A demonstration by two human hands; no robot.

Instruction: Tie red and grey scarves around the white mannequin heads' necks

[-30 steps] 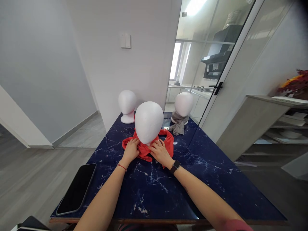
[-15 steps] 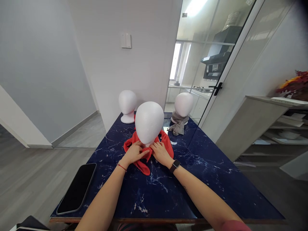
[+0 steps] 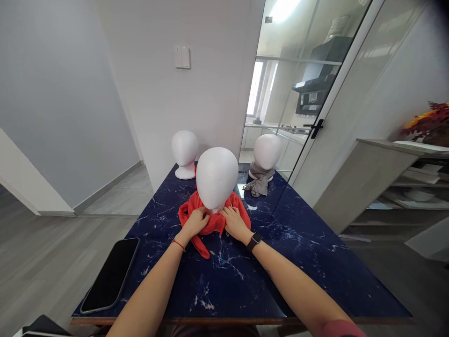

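A white foam mannequin head (image 3: 216, 178) stands upright in the middle of the table, with a red scarf (image 3: 214, 225) around its neck and base. My left hand (image 3: 197, 221) grips the scarf at the front left of the neck, fingers bent into the cloth. On the other side of the chin, my right hand (image 3: 234, 222) is closed on the scarf's upper edge. Between my hands the cloth hangs in folds, and one tail lies on the table below my left hand. My fingertips are partly hidden in the fabric.
On the dark blue marbled table (image 3: 280, 271), a bare foam head (image 3: 184, 149) stands back left. Another foam head (image 3: 267, 151) at back right wears a grey scarf (image 3: 259, 179). A phone (image 3: 110, 274) lies at the left edge. Behind are a wall and glass door.
My left hand has tucked its fingers in closer to the neck. The cloth between my hands is spread wider, and the loose tail has shifted slightly left.
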